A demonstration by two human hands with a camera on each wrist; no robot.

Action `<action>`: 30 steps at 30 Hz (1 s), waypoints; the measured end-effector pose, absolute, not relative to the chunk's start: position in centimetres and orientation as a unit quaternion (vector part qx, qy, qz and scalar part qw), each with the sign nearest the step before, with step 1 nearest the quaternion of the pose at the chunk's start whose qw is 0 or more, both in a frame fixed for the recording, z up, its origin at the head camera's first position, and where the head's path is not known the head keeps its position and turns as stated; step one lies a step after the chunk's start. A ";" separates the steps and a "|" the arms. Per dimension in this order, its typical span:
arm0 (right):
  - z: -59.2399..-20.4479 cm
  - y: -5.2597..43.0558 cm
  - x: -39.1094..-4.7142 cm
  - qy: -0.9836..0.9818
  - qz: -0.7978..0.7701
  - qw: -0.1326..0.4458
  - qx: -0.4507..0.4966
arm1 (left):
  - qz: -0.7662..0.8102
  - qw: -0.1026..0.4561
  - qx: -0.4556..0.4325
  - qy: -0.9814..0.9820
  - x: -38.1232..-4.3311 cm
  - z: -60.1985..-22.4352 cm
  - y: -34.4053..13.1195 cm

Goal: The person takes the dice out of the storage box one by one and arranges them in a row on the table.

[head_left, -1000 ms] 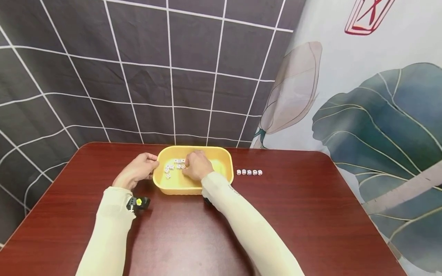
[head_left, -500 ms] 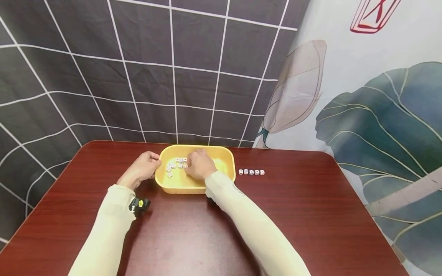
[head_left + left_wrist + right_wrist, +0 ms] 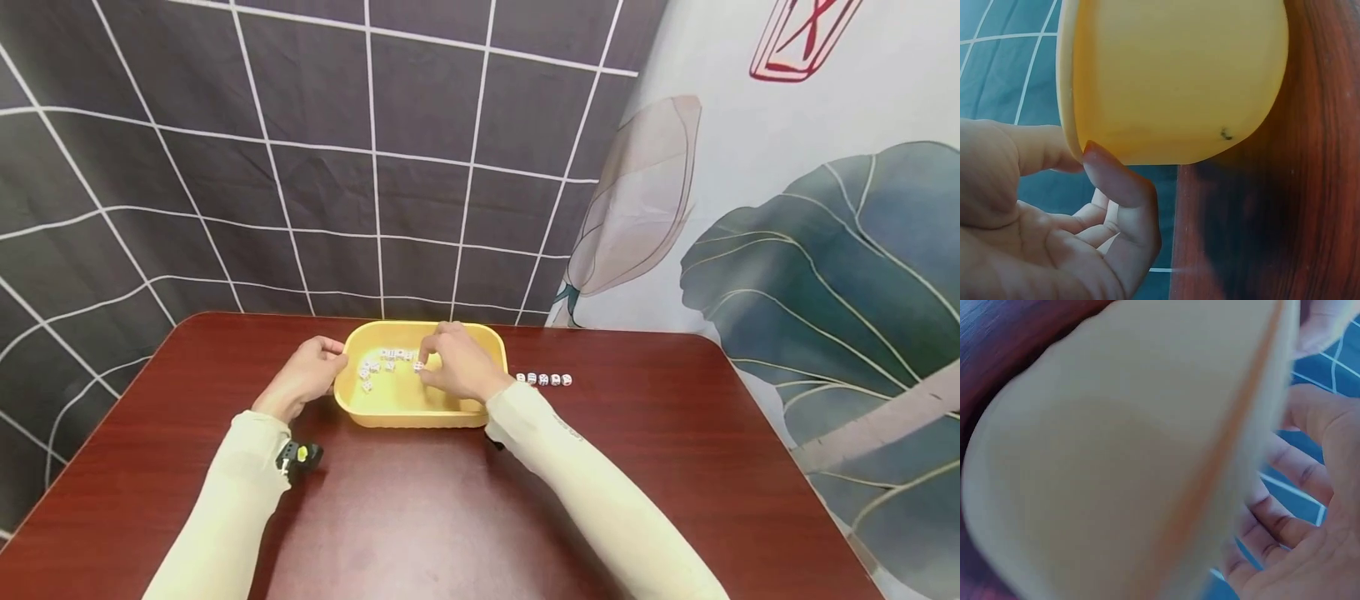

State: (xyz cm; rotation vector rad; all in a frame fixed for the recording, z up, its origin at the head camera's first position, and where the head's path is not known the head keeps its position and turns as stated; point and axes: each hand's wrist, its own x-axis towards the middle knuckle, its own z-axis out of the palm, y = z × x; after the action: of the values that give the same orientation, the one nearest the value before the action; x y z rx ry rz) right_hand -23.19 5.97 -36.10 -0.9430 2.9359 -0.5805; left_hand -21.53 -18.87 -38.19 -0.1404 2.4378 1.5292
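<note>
A yellow plastic basin (image 3: 420,419) stands near the table's far edge. My left hand (image 3: 306,373) pinches its left rim between thumb and index finger, as the left wrist view shows with the thumb (image 3: 1116,178) on the wall. Over the basin's inside, my right hand (image 3: 461,365) pinches a white die (image 3: 418,367) between thumb and index finger. Several other white dice (image 3: 375,365) lie in the left part of the basin, some in a short row. The right wrist view has the basin wall (image 3: 1097,456) hiding my right fingertips.
A row of several white dice (image 3: 543,379) sits on the dark red table (image 3: 420,517) just right of the basin. Behind the table hang a dark grid cloth (image 3: 315,192) and a pale cloth with leaf patterns (image 3: 825,242).
My right hand has moved right inside the basin, away from the other dice, and a die now shows between its fingertips. My left hand stays at the rim.
</note>
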 end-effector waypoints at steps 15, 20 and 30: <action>-35.5 14.0 -22.1 0.925 -0.215 -0.040 -0.311 | 0.523 0.118 -0.026 0.843 -21.2 -38.4 -19.0; -35.3 16.2 -22.2 0.928 -0.225 -0.035 -0.294 | 0.521 0.114 -0.026 0.845 -21.2 -38.3 -19.0; -34.9 20.4 -22.0 0.936 -0.213 -0.043 -0.277 | 0.534 0.109 -0.015 0.838 -21.1 -38.2 -19.3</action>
State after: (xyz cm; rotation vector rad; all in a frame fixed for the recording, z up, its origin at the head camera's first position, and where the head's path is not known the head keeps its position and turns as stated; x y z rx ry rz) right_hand -22.03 20.45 -34.94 -0.8949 3.0240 -0.6880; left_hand -21.06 -19.27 -38.21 -0.0450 2.4643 1.5703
